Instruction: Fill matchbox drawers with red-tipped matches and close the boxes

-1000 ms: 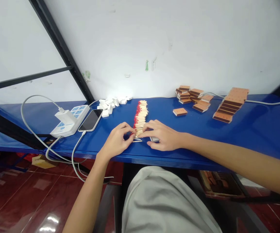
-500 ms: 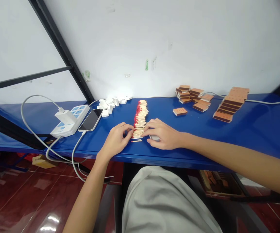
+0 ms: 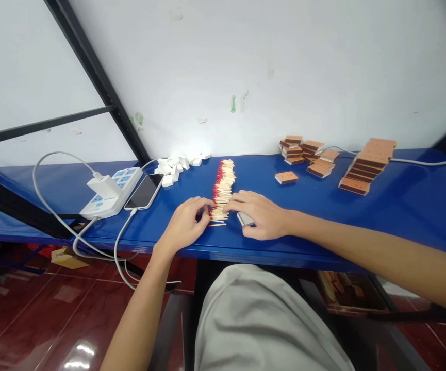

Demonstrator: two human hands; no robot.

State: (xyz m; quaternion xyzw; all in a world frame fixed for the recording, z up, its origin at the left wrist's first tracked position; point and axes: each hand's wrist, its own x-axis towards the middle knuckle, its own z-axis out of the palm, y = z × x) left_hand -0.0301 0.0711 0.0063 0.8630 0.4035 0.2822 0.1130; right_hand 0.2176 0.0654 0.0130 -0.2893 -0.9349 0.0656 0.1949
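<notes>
A long row of red-headed matches (image 3: 225, 180) runs from the wall side toward me, with the heads on the left. At the heads of its near end, my left hand (image 3: 187, 221) is curled, thumb and forefinger closed on matches. My right hand (image 3: 261, 214) is open on the other side, its forefinger touching the pale ends of the matches. Beneath that palm lies a small white matchbox tray (image 3: 245, 219), partly hidden by the fingers, with the thumb by its near edge. A loose match (image 3: 218, 224) lies just in front of the row.
Several white matchbox trays (image 3: 174, 167) lie heaped at the back left. A phone (image 3: 144, 191) and a power strip (image 3: 112, 198) with cables are farther left. Matchbox sleeves (image 3: 311, 154) are piled at the back right, beside a leaning stack of matchboxes (image 3: 369, 165). One matchbox (image 3: 286, 178) lies apart.
My right thumb has moved away from the forefinger, so more of the white tray shows. The right forefinger has shifted slightly left onto the matches. My left hand has barely moved.
</notes>
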